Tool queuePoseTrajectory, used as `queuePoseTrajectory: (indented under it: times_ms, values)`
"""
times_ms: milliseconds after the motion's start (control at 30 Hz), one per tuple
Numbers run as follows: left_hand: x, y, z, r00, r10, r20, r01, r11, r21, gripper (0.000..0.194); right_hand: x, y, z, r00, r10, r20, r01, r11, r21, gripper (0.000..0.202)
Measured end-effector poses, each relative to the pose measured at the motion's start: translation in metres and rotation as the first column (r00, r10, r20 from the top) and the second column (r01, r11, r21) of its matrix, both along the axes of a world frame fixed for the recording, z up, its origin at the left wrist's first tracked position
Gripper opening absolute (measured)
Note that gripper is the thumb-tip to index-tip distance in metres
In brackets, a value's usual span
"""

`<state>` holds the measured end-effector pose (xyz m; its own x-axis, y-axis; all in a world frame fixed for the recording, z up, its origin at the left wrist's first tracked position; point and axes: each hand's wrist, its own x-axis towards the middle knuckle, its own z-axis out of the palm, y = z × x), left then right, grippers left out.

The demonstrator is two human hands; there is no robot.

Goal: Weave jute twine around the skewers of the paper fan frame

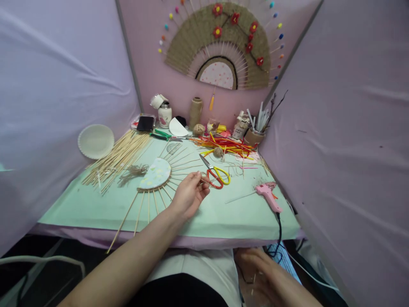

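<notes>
Jutting past the front edge of the worktop (217, 226), one stick of the fan frame (157, 174) overhangs; pale green surface runs from the fan frame across to the pink glue gun (269, 197); left hand (191, 192) reaches over the worktop, fingers curled, thumb near forefinger, can't tell if pinching anything; scissors (219, 175), red and yellow handles, just beside it; right hand (254, 260) low, below the edge, blurred, grip can't be told; fan frame lies flat left of left hand, half-round patterned panel, thin sticks radiating.
</notes>
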<state>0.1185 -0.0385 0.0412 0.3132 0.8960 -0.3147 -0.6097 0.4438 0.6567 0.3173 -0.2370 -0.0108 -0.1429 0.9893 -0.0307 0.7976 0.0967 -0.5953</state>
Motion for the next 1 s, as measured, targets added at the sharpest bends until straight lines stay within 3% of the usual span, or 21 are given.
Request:
queuePoseTrajectory:
  times_ms: [67,133,233,333,467,633,733,833,1000]
  values:
    - [0.003,-0.003,0.0,1.0,-0.008,0.002,0.008,1.0,-0.009,0.017,-0.004,0.017,0.013,0.998,-0.01,-0.062,0.012,1.0,0.029,0.023]
    - [0.005,-0.007,0.0,1.0,-0.016,-0.008,0.016,1.0,-0.017,0.017,-0.013,0.044,0.026,0.989,-0.074,-0.127,0.096,0.981,0.171,0.018]
    - [0.008,-0.014,-0.002,0.999,-0.036,-0.024,0.036,0.999,-0.017,0.017,-0.035,0.088,0.036,0.961,-0.074,-0.267,0.184,0.891,0.415,0.023]
    - [0.008,-0.018,-0.006,0.999,-0.044,-0.006,0.044,0.999,0.0,0.015,-0.058,0.12,0.036,0.929,-0.031,-0.369,0.227,0.834,0.502,0.024]
    - [0.003,-0.018,-0.012,0.999,-0.033,0.033,0.033,0.999,0.008,0.015,-0.074,0.133,0.029,0.857,-0.022,-0.515,0.279,0.86,0.427,0.011]
    - [0.003,-0.026,-0.015,0.991,-0.101,0.091,0.1,0.995,0.017,0.03,-0.076,0.131,0.02,0.627,-0.2,-0.753,0.443,0.887,0.133,0.016]
    - [0.008,-0.034,-0.015,0.99,-0.123,0.075,0.118,0.99,0.072,0.03,-0.079,0.133,0.015,0.558,-0.212,-0.802,0.447,0.891,0.076,0.018]
    - [0.015,-0.039,-0.016,0.996,-0.051,0.077,0.047,0.997,0.053,0.025,-0.087,0.134,0.009,0.612,-0.149,-0.777,0.474,0.855,0.209,0.018]
    - [0.016,-0.029,-0.021,0.991,-0.016,0.136,0.027,0.996,-0.083,0.018,-0.089,0.111,0.006,0.755,-0.07,-0.651,0.522,0.665,0.534,0.012]
